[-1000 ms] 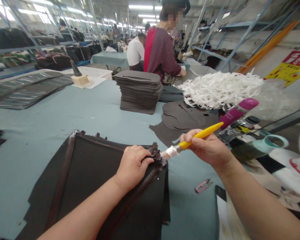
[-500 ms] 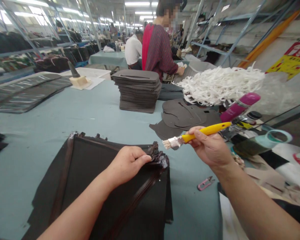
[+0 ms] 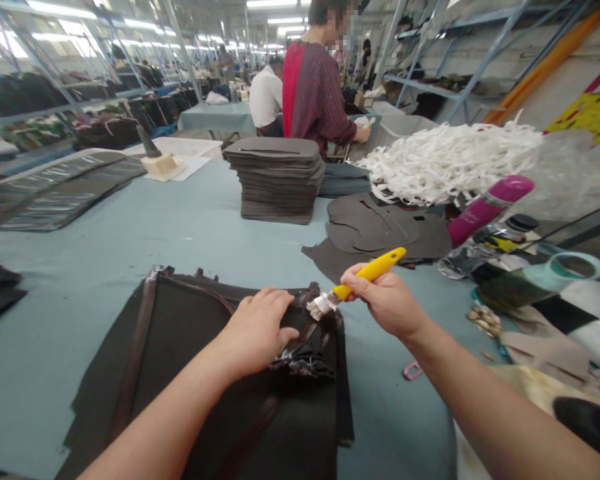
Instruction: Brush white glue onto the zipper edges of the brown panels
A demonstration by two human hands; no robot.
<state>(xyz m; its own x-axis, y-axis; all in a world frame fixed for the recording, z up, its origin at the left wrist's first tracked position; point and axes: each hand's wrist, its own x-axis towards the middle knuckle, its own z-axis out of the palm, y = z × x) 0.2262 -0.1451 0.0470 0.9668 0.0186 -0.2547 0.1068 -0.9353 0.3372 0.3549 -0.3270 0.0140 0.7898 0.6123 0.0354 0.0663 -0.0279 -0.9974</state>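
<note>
My right hand (image 3: 387, 299) grips a yellow-handled paintbrush (image 3: 373, 270). White stuff coats its bristles, which touch or hover just over the upper right corner of a stack of dark fabric pieces (image 3: 190, 373). My left hand (image 3: 260, 327) lies on those pieces with fingers stretched out and thumb apart. Just below the thumb, a folded-back layer shows a frayed edge (image 3: 300, 365) with whitish smears. Brown zipper strips (image 3: 135, 353) run along the fabric. Pink thread snips (image 3: 413, 371) lie on the table, partly hidden by my right forearm.
A tall stack of grey panels (image 3: 277, 183) stands ahead, with loose grey pieces (image 3: 365, 230) beside it. White strips (image 3: 455, 163) are heaped at the right, near a purple bottle (image 3: 490, 210) and a teal-rimmed jug (image 3: 535, 283). A co-worker in a striped top (image 3: 315, 100) stands beyond the table.
My right hand has brought the brush left and down to the fabric corner. My left hand has let go of the pinched edge and spread out; a layer now lies folded toward me.
</note>
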